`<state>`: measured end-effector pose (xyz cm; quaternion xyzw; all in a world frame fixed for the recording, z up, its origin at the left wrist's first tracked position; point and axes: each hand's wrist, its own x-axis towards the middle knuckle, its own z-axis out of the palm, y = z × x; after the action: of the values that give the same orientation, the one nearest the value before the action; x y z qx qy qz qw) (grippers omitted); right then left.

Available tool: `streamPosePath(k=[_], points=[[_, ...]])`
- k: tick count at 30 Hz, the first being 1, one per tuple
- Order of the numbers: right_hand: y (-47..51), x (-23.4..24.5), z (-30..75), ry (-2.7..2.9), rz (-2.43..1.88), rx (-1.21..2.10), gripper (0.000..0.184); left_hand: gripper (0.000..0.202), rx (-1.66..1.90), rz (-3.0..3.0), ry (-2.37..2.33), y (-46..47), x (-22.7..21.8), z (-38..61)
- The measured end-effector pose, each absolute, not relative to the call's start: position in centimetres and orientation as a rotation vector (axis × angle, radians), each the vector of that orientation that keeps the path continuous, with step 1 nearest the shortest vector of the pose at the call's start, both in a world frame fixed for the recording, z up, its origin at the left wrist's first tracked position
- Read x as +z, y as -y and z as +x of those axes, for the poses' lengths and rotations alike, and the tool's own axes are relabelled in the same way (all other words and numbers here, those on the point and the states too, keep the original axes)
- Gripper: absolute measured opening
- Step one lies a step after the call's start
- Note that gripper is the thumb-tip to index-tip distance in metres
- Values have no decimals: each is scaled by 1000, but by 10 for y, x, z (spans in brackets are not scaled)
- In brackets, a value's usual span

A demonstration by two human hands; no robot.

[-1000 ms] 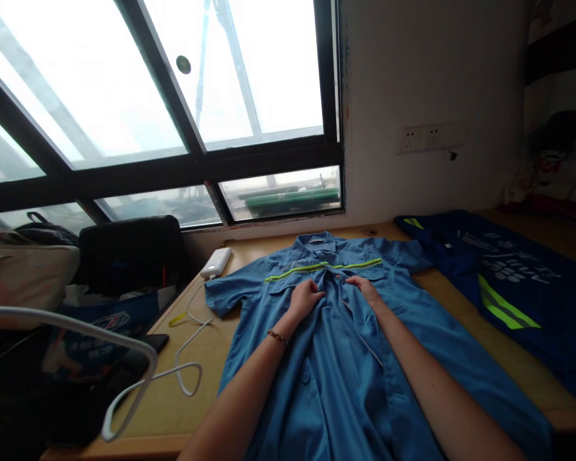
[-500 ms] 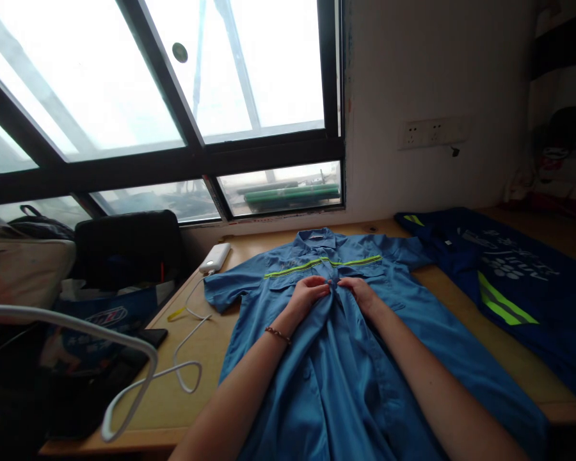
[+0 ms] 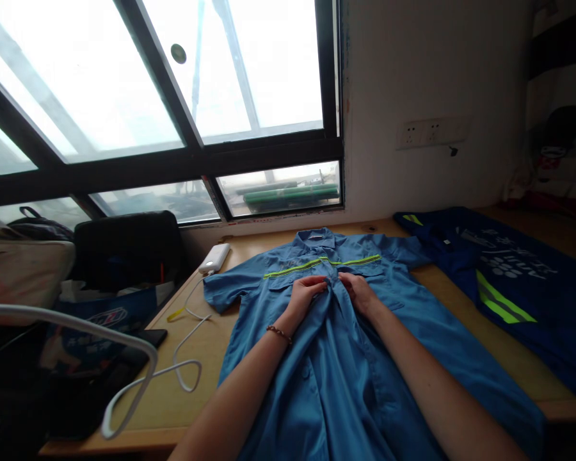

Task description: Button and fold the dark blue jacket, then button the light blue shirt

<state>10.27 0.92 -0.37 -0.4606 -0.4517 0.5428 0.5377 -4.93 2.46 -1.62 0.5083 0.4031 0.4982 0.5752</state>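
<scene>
A blue short-sleeved work shirt [image 3: 413, 326] lies face up on the wooden table, collar toward the wall, with a yellow-green reflective stripe [image 3: 295, 267] across its chest. My left hand [image 3: 307, 296] pinches the front placket just below the stripe. Opposite it, my right hand [image 3: 358, 291] grips the other front edge, fingertips close to the left ones. Between the hands the cloth is drawn up into folds that run down toward me. Whatever button sits at my fingertips is too small to make out.
On the table [image 3: 211, 346] at left lie a white power bank [image 3: 215, 257] and its looping white cable [image 3: 176, 358]. A dark blue garment [image 3: 523, 269] with reflective strips is spread at right. Bags and a black chair back [image 3: 127, 246] stand left, below the window.
My fingers have shifted slightly at the placket, with the right hand a little higher. Both hands still hold the shirt, which lies in the same place.
</scene>
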Motion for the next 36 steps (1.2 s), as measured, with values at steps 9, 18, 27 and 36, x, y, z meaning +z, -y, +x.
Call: streamPosePath(k=[9, 18, 27, 36], points=[[-11, -12, 99, 1010, -1158, 1330, 23, 21, 1150, 1297, -1013, -22, -12, -47], [-2, -16, 90, 1623, -1507, 394, 3, 33, 1111, 1030, -967, -25, -22, -41], [-3, -19, 86, 1598, -1489, 473, 9, 37, 1120, 851, -961, -29, -23, -45], [-20, -35, 92, 1367, -1340, 928, 24, 42, 1091, 718, -881, -29, -22, -47]])
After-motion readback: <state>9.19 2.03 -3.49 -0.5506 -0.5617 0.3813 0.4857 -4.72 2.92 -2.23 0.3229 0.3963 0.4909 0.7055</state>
